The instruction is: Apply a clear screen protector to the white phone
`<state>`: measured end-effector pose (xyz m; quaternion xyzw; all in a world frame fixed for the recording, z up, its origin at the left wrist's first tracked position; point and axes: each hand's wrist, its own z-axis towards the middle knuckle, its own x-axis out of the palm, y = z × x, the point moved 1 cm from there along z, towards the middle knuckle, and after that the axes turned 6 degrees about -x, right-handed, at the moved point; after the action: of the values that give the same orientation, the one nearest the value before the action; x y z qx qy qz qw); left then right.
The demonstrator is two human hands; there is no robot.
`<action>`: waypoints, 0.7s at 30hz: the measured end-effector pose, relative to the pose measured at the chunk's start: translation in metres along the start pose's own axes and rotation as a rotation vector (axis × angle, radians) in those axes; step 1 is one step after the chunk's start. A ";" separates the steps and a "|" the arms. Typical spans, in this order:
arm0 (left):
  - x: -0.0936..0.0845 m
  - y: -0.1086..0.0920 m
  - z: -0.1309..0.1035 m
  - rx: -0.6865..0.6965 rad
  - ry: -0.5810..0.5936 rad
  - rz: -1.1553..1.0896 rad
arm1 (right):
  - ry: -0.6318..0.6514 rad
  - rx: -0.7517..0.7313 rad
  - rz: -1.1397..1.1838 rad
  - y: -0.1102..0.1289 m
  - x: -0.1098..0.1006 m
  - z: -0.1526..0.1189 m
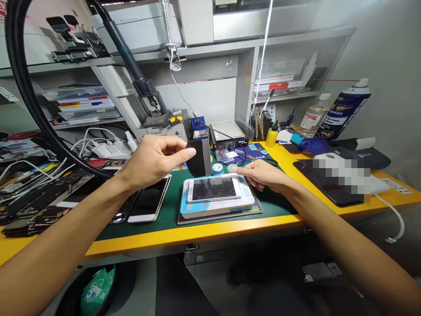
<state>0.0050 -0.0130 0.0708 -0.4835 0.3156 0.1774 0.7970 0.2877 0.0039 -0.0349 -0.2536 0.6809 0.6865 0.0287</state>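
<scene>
My left hand (158, 157) is closed, pinching a thin dark rectangular sheet (197, 159) upright between thumb and fingers. The sheet hangs above the left back edge of a white tablet or large phone (215, 189) with a dark, speckled screen. That device lies face up on a blue and white box (219, 210), which rests on a grey mesh mat (258, 208). At the device's back right corner, my right hand (263, 174) is closed with thumb and index finger on a small, flat, pale green rounded piece (231, 168). Its other fingers are curled under.
Another white device (148, 199) lies left of the box, beside stacked dark devices and cables. A small blue-lidded jar (217, 169) stands behind. Rightward are a yellow bottle (272, 135), a dark tablet (324, 182) and a spray can (344, 109). A black hose (24, 87) arches at left.
</scene>
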 end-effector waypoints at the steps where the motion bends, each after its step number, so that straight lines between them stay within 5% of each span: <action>1: 0.001 0.002 -0.003 -0.021 0.008 -0.022 | -0.021 -0.041 0.015 0.000 -0.001 0.000; 9: 0.013 0.014 -0.025 -0.204 0.093 -0.219 | -0.154 -0.323 0.213 0.007 -0.007 -0.002; 12: 0.022 0.012 -0.026 -0.235 0.111 -0.317 | -0.054 -0.372 0.309 0.022 -0.005 -0.003; 17: 0.041 0.004 -0.020 -0.145 0.073 -0.322 | 0.181 -0.345 0.154 0.054 0.003 -0.001; 21: 0.050 0.009 -0.024 -0.098 -0.071 -0.244 | 0.168 -0.363 0.186 0.058 -0.001 0.013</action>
<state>0.0290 -0.0309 0.0232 -0.5502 0.2170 0.1112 0.7986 0.2619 0.0121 0.0184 -0.2468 0.5665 0.7741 -0.1378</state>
